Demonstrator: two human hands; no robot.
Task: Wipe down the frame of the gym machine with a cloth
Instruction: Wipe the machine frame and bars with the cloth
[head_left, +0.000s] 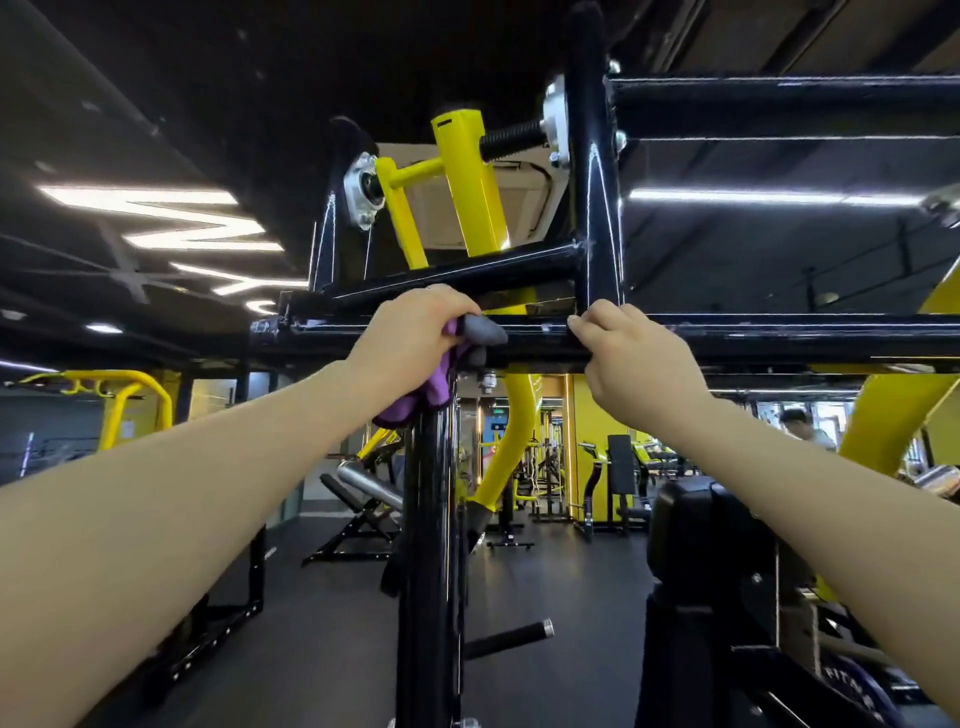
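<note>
Your left hand (415, 332) grips the cloth (441, 374) on the crossbar (727, 335), which runs sideways; your right hand (618, 343) grips it too.

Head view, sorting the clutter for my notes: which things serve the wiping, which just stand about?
In the job: cloth, left hand, right hand, black frame bar.
Standing about: yellow lever arm, benches behind, weight plate.
</note>
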